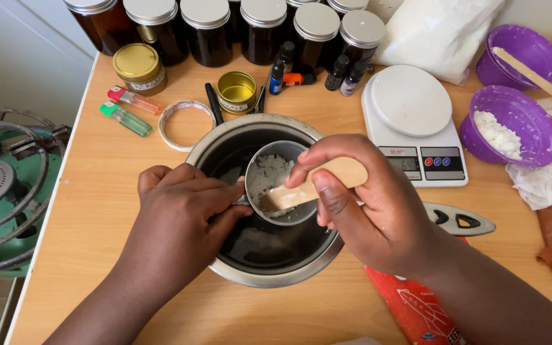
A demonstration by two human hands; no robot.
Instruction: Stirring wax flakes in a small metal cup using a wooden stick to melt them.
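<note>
A large steel pot (225,137) sits on the wooden table (97,211), with dark water inside. A small steel cup (275,167) holding white waxy flakes rests inside the pot. My left hand (180,214) grips the small cup at its left rim. My right hand (365,204) holds a flat wooden stick (327,179), whose tip is down in the flakes of the cup.
A white kitchen scale (410,121) stands right of the pot. Two purple bowls (512,124), one with white flakes, are at the right. Amber jars (263,25), small tins (236,89), two lighters (126,118), a tape roll (183,108) line the back. A green gas burner (1,185) stands left of the table.
</note>
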